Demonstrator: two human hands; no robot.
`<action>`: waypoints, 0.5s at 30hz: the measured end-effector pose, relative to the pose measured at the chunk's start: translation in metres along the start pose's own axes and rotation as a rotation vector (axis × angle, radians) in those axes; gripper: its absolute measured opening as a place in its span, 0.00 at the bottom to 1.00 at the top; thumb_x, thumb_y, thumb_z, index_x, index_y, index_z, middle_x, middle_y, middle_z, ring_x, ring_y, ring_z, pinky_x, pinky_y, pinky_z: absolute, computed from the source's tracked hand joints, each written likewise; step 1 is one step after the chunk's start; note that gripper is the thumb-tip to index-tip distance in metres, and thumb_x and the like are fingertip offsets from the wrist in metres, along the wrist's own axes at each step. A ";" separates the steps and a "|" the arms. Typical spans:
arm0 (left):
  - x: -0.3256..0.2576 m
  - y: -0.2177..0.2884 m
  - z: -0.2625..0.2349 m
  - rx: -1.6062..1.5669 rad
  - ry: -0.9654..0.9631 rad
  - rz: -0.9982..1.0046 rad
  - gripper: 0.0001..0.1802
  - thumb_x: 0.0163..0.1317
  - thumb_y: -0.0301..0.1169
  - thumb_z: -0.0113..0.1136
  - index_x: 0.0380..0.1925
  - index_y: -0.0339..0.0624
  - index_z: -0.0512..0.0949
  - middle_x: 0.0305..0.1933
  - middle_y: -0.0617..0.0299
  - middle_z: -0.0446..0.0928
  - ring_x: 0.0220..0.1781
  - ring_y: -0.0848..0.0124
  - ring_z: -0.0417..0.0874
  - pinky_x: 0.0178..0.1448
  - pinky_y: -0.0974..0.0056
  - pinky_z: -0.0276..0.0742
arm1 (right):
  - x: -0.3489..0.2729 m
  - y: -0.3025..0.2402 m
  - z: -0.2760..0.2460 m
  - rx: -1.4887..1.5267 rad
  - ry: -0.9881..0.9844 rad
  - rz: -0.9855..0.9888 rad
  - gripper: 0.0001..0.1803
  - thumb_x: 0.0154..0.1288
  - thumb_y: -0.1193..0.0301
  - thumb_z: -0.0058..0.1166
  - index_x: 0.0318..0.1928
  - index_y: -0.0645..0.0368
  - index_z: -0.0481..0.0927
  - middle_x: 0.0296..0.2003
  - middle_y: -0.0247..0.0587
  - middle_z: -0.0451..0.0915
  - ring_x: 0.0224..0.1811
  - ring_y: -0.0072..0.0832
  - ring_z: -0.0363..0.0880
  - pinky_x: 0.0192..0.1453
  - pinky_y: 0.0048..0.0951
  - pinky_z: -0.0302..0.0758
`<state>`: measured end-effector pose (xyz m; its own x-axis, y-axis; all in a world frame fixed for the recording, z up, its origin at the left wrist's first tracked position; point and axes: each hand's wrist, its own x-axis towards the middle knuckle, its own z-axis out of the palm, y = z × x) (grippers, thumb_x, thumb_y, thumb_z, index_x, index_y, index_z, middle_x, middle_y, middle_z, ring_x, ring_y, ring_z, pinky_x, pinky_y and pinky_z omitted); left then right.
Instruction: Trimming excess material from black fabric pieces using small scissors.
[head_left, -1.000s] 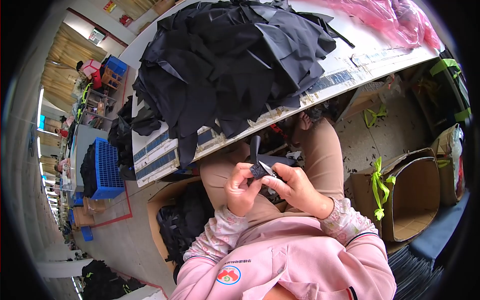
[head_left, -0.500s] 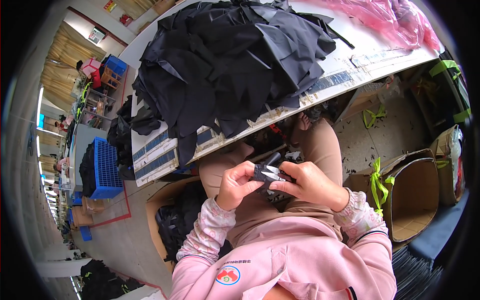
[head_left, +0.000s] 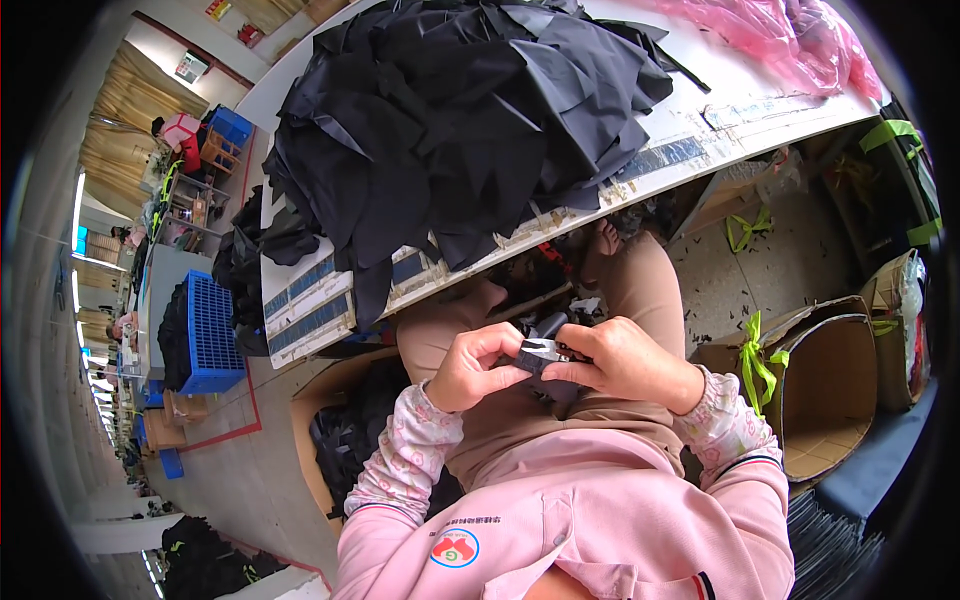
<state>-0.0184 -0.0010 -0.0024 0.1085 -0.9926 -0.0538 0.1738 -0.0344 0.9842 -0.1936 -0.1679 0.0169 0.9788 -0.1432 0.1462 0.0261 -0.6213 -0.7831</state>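
Above my lap, my left hand (head_left: 468, 369) pinches a small piece of black fabric (head_left: 530, 362) between thumb and fingers. My right hand (head_left: 628, 362) is closed around thread snips (head_left: 541, 346), whose short silver blades point left and lie at the fabric. The handle of the snips is mostly hidden by the fingers. Both hands are close together, a little nearer to me than the table's edge. A large heap of black fabric pieces (head_left: 430, 130) covers much of the white table (head_left: 740, 115), and some hang over its front edge.
Pink plastic sheeting (head_left: 800, 45) lies at the table's far right. An open cardboard box (head_left: 825, 400) with a green tie stands at my right; another cardboard box (head_left: 310, 400) holding black material is at my left. Beyond it are a blue crate (head_left: 213, 335) and floor with red lines.
The blades of the snips, spread apart before, are now closer together against the black fabric. My hands have shifted only slightly.
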 end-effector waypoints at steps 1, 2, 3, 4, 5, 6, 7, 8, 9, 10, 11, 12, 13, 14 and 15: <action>0.000 0.000 0.000 0.021 -0.004 0.007 0.07 0.56 0.18 0.62 0.35 0.33 0.79 0.40 0.62 0.74 0.43 0.75 0.74 0.50 0.70 0.69 | 0.000 0.001 0.001 0.010 0.023 -0.019 0.22 0.61 0.56 0.60 0.26 0.63 0.71 0.15 0.52 0.71 0.20 0.51 0.74 0.24 0.43 0.69; 0.000 0.000 0.000 0.043 -0.009 0.013 0.07 0.56 0.18 0.63 0.35 0.33 0.79 0.40 0.62 0.74 0.42 0.75 0.73 0.50 0.70 0.69 | -0.001 0.002 0.001 0.020 0.045 -0.037 0.21 0.61 0.58 0.61 0.26 0.62 0.71 0.14 0.52 0.70 0.19 0.51 0.73 0.22 0.41 0.68; 0.000 0.000 -0.001 0.042 -0.009 0.013 0.07 0.56 0.18 0.63 0.35 0.33 0.79 0.40 0.62 0.74 0.42 0.75 0.73 0.50 0.70 0.69 | -0.001 0.003 0.002 0.021 0.045 -0.037 0.21 0.61 0.58 0.61 0.26 0.62 0.71 0.14 0.52 0.70 0.19 0.51 0.73 0.22 0.41 0.68; 0.000 0.000 -0.001 0.044 -0.013 0.016 0.07 0.56 0.18 0.63 0.35 0.33 0.79 0.40 0.62 0.73 0.42 0.75 0.73 0.50 0.70 0.69 | -0.001 0.004 0.002 0.030 0.044 -0.038 0.21 0.61 0.58 0.61 0.26 0.62 0.71 0.14 0.52 0.70 0.19 0.51 0.73 0.22 0.41 0.68; 0.000 -0.001 -0.001 0.047 -0.017 0.020 0.07 0.55 0.18 0.63 0.35 0.33 0.79 0.40 0.62 0.73 0.42 0.75 0.73 0.50 0.70 0.69 | -0.002 0.005 0.002 0.038 0.044 -0.040 0.20 0.61 0.58 0.61 0.26 0.63 0.71 0.15 0.52 0.70 0.19 0.51 0.73 0.22 0.41 0.68; 0.000 0.000 -0.001 0.046 -0.017 0.020 0.07 0.55 0.18 0.63 0.35 0.33 0.79 0.40 0.62 0.73 0.42 0.75 0.73 0.50 0.70 0.69 | -0.002 0.005 0.003 0.039 0.044 -0.040 0.20 0.61 0.58 0.61 0.26 0.63 0.71 0.15 0.52 0.70 0.19 0.51 0.73 0.22 0.41 0.68; 0.000 0.000 -0.001 0.048 -0.017 0.011 0.07 0.55 0.18 0.63 0.35 0.33 0.79 0.40 0.62 0.73 0.42 0.75 0.73 0.50 0.70 0.69 | -0.002 0.006 0.003 0.038 0.043 -0.037 0.20 0.61 0.58 0.61 0.27 0.63 0.72 0.15 0.52 0.70 0.19 0.51 0.73 0.22 0.41 0.68; 0.000 0.001 -0.001 0.049 -0.016 0.003 0.06 0.55 0.18 0.63 0.34 0.33 0.79 0.40 0.62 0.73 0.42 0.75 0.74 0.50 0.70 0.69 | -0.002 0.006 0.003 0.037 0.041 -0.034 0.20 0.61 0.58 0.61 0.27 0.63 0.72 0.15 0.52 0.70 0.19 0.51 0.73 0.22 0.41 0.68; 0.000 0.001 -0.001 0.049 -0.016 0.002 0.06 0.55 0.18 0.63 0.34 0.33 0.79 0.40 0.62 0.73 0.42 0.75 0.74 0.50 0.70 0.69 | -0.002 0.004 0.002 0.038 0.041 -0.034 0.20 0.61 0.58 0.61 0.27 0.63 0.72 0.15 0.52 0.70 0.19 0.51 0.73 0.22 0.41 0.68; 0.000 0.001 -0.001 0.052 -0.016 0.001 0.06 0.55 0.18 0.63 0.34 0.33 0.79 0.40 0.62 0.73 0.42 0.75 0.74 0.50 0.70 0.69 | -0.002 0.002 0.000 0.044 0.016 -0.017 0.21 0.62 0.57 0.60 0.28 0.63 0.72 0.15 0.52 0.71 0.20 0.52 0.74 0.24 0.43 0.69; 0.000 0.001 -0.001 0.055 -0.017 0.001 0.06 0.55 0.18 0.63 0.34 0.33 0.78 0.40 0.62 0.73 0.42 0.75 0.74 0.50 0.70 0.69 | -0.001 0.000 -0.001 0.050 -0.009 0.001 0.22 0.63 0.55 0.58 0.28 0.63 0.73 0.16 0.52 0.73 0.22 0.52 0.75 0.25 0.45 0.70; 0.000 0.002 0.000 0.055 -0.016 0.001 0.06 0.55 0.18 0.63 0.34 0.33 0.78 0.40 0.62 0.73 0.42 0.75 0.74 0.50 0.70 0.69 | -0.001 0.000 -0.001 0.051 -0.009 0.000 0.22 0.63 0.55 0.58 0.28 0.63 0.73 0.16 0.52 0.73 0.22 0.52 0.75 0.25 0.45 0.70; 0.000 0.002 0.000 0.072 -0.023 0.006 0.06 0.55 0.18 0.63 0.33 0.34 0.78 0.39 0.62 0.73 0.42 0.75 0.74 0.50 0.70 0.69 | 0.000 0.000 0.000 0.046 -0.009 -0.008 0.22 0.63 0.55 0.58 0.28 0.63 0.73 0.16 0.52 0.73 0.22 0.52 0.75 0.25 0.45 0.70; 0.001 0.003 0.001 0.089 -0.030 0.011 0.06 0.54 0.18 0.63 0.33 0.34 0.78 0.39 0.62 0.74 0.42 0.74 0.74 0.50 0.70 0.69 | 0.000 0.000 0.000 0.041 -0.009 -0.016 0.22 0.63 0.55 0.58 0.28 0.63 0.73 0.16 0.52 0.73 0.22 0.52 0.75 0.25 0.45 0.70; 0.001 0.003 0.001 0.089 -0.030 0.011 0.06 0.54 0.18 0.63 0.33 0.34 0.78 0.39 0.62 0.74 0.42 0.74 0.74 0.50 0.70 0.69 | -0.001 0.000 0.000 0.041 -0.009 -0.016 0.22 0.63 0.55 0.58 0.28 0.63 0.73 0.16 0.52 0.73 0.22 0.52 0.75 0.25 0.45 0.70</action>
<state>-0.0186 -0.0025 0.0008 0.0801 -0.9960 -0.0389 0.0846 -0.0321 0.9959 -0.1942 -0.1679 0.0167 0.9800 -0.1267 0.1536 0.0497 -0.5913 -0.8049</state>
